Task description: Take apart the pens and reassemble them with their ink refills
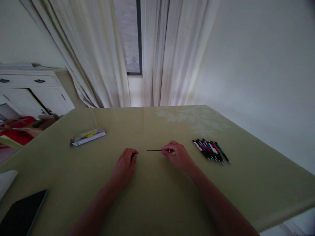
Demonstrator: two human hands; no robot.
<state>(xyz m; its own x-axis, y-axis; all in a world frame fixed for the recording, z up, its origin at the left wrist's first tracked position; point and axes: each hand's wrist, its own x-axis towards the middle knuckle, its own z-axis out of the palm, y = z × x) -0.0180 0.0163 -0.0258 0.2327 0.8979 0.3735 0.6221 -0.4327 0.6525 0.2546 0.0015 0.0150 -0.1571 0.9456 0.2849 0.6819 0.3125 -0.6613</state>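
Note:
My right hand (177,154) pinches one end of a thin dark rod (154,150), which looks like a pen refill. Its free end points left, toward my other hand, over the table. Across a small gap, my left hand (127,163) is closed, thumb against the curled fingers. A bit of something dark shows between them, too hidden to name. To the right of my right hand, several click pens (211,151) with coloured barrels and black grips lie side by side in a row.
On the pale green tablecloth (147,203), an opened box (88,136) with yellow sticks showing lies at the left. A dark tablet-like slab (24,211) and a white object (7,180) are at the near left. Curtains (98,59) hang behind; a cabinet (36,88) stands at left.

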